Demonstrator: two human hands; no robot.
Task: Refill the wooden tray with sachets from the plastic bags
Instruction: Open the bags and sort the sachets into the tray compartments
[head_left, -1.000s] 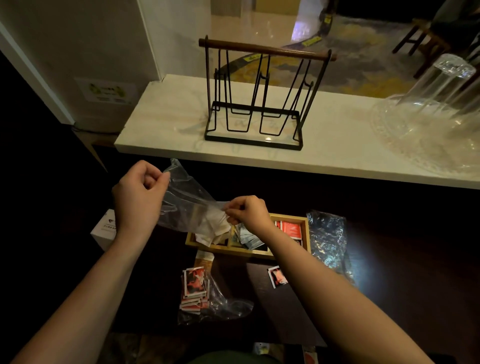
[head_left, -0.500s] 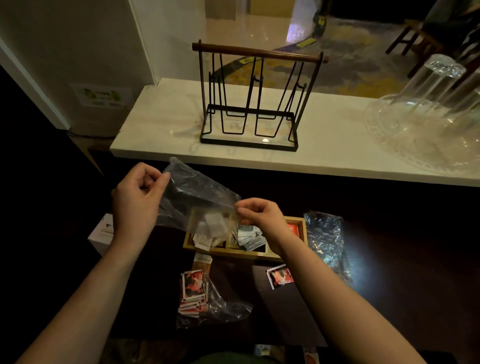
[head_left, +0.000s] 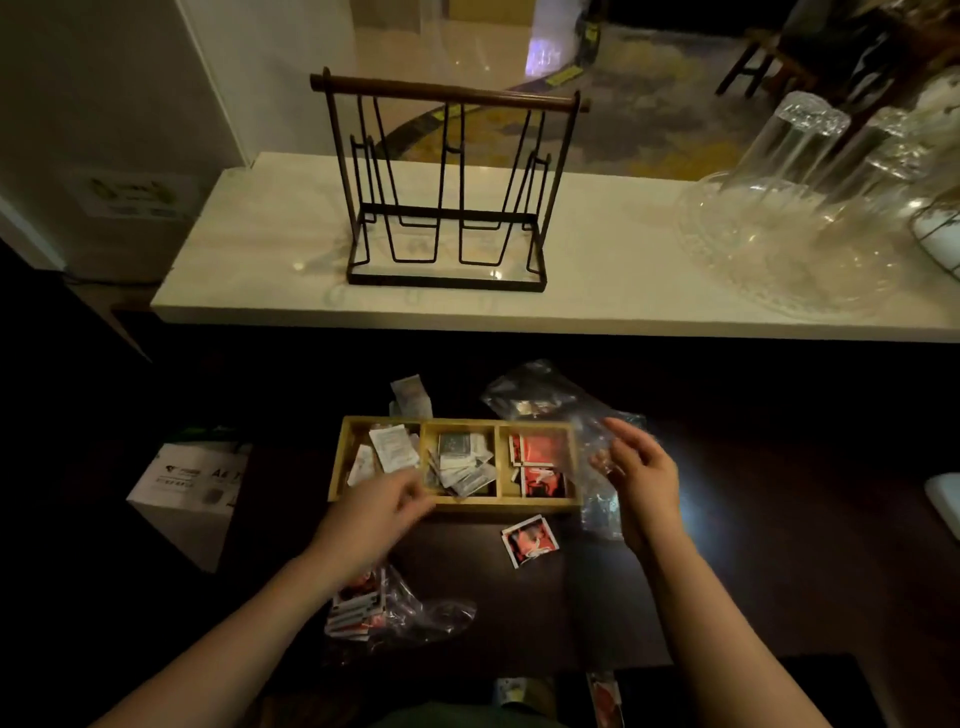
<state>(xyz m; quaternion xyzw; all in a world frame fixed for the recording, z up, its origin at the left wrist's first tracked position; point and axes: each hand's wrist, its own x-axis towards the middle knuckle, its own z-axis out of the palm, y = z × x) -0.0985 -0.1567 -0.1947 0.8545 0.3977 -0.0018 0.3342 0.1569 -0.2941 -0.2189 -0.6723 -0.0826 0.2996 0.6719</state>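
Note:
The wooden tray lies on the dark table with three compartments: white sachets on the left, grey sachets in the middle, red sachets on the right. My left hand hovers at the tray's front left corner, fingers loosely curled, nothing seen in it. My right hand is spread open just right of the tray, over a crumpled clear plastic bag. A second plastic bag with red sachets lies near me. One red sachet lies loose in front of the tray.
One white sachet lies behind the tray. A white box stands to the left. On the pale counter behind stand a black wire rack and upturned glasses on a glass platter.
The clear bag that both hands held stretched above the tray is let go and lies at the tray's right. White sachets now lie in the left compartment. Both hands have dropped lower.

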